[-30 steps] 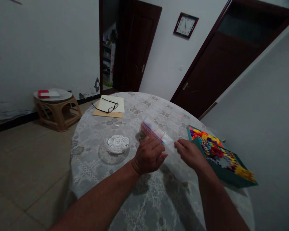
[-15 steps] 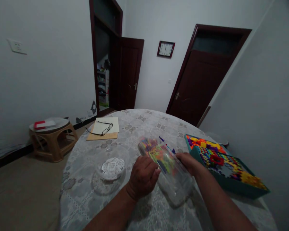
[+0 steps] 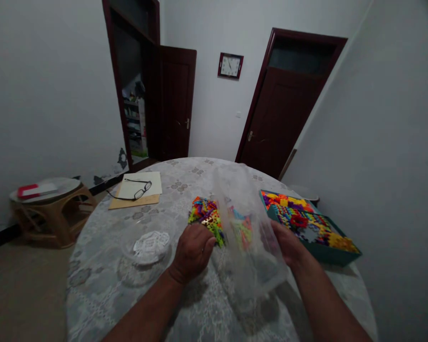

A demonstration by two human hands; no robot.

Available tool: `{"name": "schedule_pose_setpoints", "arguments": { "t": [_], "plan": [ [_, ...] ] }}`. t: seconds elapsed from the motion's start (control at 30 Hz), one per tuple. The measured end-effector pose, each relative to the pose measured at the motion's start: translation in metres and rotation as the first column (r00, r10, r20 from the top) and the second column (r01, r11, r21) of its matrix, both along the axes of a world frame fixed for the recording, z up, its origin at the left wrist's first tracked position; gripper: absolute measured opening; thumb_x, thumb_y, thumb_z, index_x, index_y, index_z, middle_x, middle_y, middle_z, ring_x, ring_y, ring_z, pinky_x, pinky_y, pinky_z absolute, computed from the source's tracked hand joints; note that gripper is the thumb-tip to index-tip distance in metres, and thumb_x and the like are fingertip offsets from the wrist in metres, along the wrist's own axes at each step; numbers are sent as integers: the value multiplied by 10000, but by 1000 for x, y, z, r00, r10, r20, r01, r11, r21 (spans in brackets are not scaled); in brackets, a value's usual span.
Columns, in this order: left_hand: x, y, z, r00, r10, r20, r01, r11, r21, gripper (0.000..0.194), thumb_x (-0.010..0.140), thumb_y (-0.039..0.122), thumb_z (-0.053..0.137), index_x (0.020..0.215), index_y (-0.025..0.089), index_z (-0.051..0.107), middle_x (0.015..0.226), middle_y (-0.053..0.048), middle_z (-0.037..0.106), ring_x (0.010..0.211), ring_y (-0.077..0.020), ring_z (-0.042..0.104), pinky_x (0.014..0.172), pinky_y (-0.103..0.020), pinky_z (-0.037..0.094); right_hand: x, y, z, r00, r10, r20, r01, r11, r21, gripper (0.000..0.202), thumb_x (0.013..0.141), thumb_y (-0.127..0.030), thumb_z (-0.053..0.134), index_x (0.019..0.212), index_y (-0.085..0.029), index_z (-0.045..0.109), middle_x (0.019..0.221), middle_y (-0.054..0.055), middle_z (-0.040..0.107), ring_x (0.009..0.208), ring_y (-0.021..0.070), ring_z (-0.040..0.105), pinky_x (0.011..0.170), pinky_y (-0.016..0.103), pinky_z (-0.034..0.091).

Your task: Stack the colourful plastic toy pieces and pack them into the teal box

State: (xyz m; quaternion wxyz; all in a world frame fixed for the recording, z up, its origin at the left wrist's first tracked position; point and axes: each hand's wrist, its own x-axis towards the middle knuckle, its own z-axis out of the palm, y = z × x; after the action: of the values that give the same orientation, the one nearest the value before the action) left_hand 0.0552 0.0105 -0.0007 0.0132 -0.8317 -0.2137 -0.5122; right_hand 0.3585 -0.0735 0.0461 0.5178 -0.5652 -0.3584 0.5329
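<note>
My right hand (image 3: 285, 241) grips the right side of a long clear plastic box (image 3: 249, 256), which is tipped up on its side. Through its wall some colourful pieces show. A pile of small bright pieces (image 3: 206, 216) lies on the patterned tablecloth (image 3: 178, 190), left of the box. My left hand (image 3: 194, 249) is closed beside the near edge of the pile; what its fingers hold, if anything, is hidden. Left of it stands a round clear bowl (image 3: 151, 247) with white pieces in it.
A green box (image 3: 335, 254) full of colourful pieces stands at the right. Glasses (image 3: 139, 193) rest on papers (image 3: 153, 183) at the back left. Beyond the table's left edge is a stool (image 3: 60, 213).
The clear box has been tipped up and moved off the pieces, which now lie in a pile on the cloth. The whole view has shifted, with things appearing farther left.
</note>
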Motion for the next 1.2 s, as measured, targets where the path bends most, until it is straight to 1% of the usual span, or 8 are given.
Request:
{"name": "schedule_pose_setpoints", "arguments": {
  "t": [0.17, 0.27, 0.33, 0.43, 0.57, 0.7, 0.9, 1.2],
  "plan": [
    [1, 7, -2, 998, -9, -58, 9, 1000, -6, 337, 1163, 275, 490, 883, 226, 671, 824, -47, 703, 777, -219, 607, 764, -373, 455, 43, -84, 25, 986, -101, 136, 76, 981, 177, 543, 713, -621, 951, 1026, -219, 764, 943, 92, 817, 793, 258, 762, 719, 337, 629],
    [3, 10, -5, 996, -25, -87, 22, 999, -29, 332, 1161, 273, 496, 886, 227, 678, 834, -51, 717, 792, -225, 625, 781, -376, 472, 70, -142, 42, 931, -54, 360, 2, 989, 145, 501, 764, -646, 933, 997, -221, 810, 969, 115, 821, 870, 299, 779, 790, 394, 658],
    [4, 12, -7, 994, -28, -109, 23, 999, -46, 332, 1161, 284, 496, 896, 229, 687, 842, -53, 727, 809, -230, 641, 796, -377, 484, 84, -177, 53, 842, 17, 539, -73, 994, 83, 412, 858, -629, 879, 964, -234, 829, 980, 119, 822, 911, 309, 785, 817, 405, 671],
    [4, 13, -8, 990, -22, -136, 15, 998, -54, 335, 1164, 307, 493, 907, 235, 695, 843, -53, 736, 809, -234, 651, 799, -378, 491, 97, -218, 58, 629, 93, 772, -150, 989, 3, 331, 986, -590, 779, 966, -266, 844, 981, 119, 822, 926, 300, 786, 823, 374, 680],
    [5, 14, -9, 989, -35, -141, 29, 999, -45, 300, 1156, 311, 520, 928, 236, 700, 863, -57, 761, 817, -242, 679, 816, -389, 501, 117, -254, 34, 335, 68, 940, -118, 993, -30, 295, 1076, -523, 668, 972, -297, 828, 996, 117, 826, 919, 285, 791, 835, 353, 676],
    [7, 18, -13, 989, -47, -138, 38, 997, -65, 278, 1142, 313, 538, 938, 240, 714, 862, -66, 775, 824, -256, 701, 825, -403, 513, 146, -282, -10, 166, -12, 986, -80, 996, 26, 296, 1093, -439, 588, 991, -276, 813, 1049, 136, 837, 971, 307, 810, 927, 445, 674],
    [8, 23, -19, 989, -74, -130, 64, 994, -85, 215, 1117, 330, 582, 979, 253, 729, 900, -60, 799, 846, -270, 729, 827, -428, 546, 174, -298, -56, 64, -149, 987, 22, 989, 148, 260, 1063, -391, 587, 970, -239, 775, 1008, 147, 832, 944, 304, 802, 955, 494, 659],
    [8, 25, -21, 990, -80, -116, 73, 996, -59, 207, 1136, 340, 572, 989, 274, 702, 876, -18, 749, 822, -258, 703, 793, -411, 539, 165, -284, -76, -1, -143, 990, 20, 990, 143, 217, 1003, -256, 558, 1003, -211, 770, 1011, 139, 824, 980, 294, 782, 978, 500, 640]
  ]
}}
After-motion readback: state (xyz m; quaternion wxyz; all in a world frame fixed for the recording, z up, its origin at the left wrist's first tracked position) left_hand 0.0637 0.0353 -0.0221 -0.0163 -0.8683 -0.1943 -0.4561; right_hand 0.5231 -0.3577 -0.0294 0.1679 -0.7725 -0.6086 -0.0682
